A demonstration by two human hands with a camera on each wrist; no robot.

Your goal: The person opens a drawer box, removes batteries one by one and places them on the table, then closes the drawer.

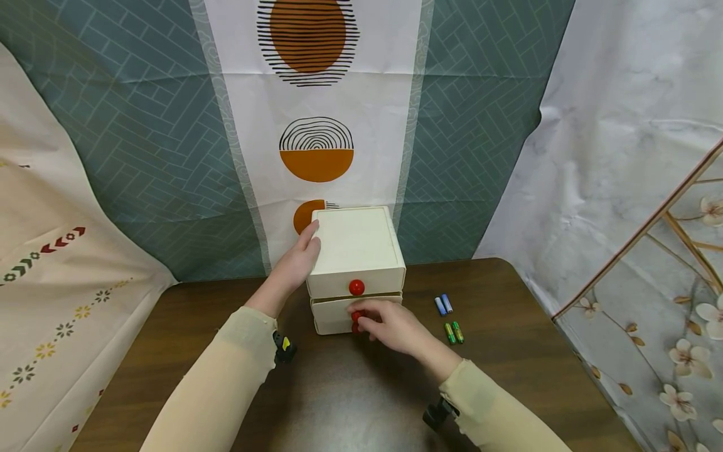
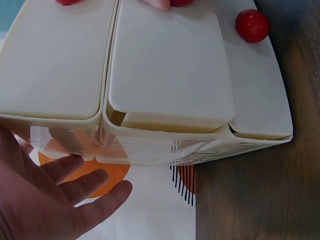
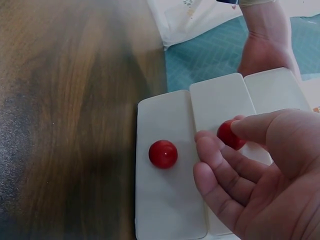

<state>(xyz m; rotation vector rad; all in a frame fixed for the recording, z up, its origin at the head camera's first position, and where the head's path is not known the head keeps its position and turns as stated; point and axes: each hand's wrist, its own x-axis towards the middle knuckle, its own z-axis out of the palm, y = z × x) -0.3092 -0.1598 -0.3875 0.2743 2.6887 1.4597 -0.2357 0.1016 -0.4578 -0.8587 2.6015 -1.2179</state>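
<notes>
A small white drawer cabinet (image 1: 356,242) with three stacked drawers stands against the back drape, each drawer front bearing a round red knob. My left hand (image 1: 295,267) is at the cabinet's left side, thumb at the top edge. In the left wrist view its fingers (image 2: 100,202) spread loosely along the clear side wall. My right hand (image 1: 398,328) pinches the middle knob (image 3: 230,135) between thumb and fingers. That middle drawer (image 2: 172,65) sticks out slightly from its slot. The bottom knob (image 3: 163,154) sits below the right hand, and the top knob (image 1: 356,287) above it.
Two blue batteries (image 1: 444,305) and two green batteries (image 1: 454,333) lie on the dark wooden table (image 1: 542,376) right of the cabinet. Patterned drapes (image 1: 486,125) hang behind and on both sides.
</notes>
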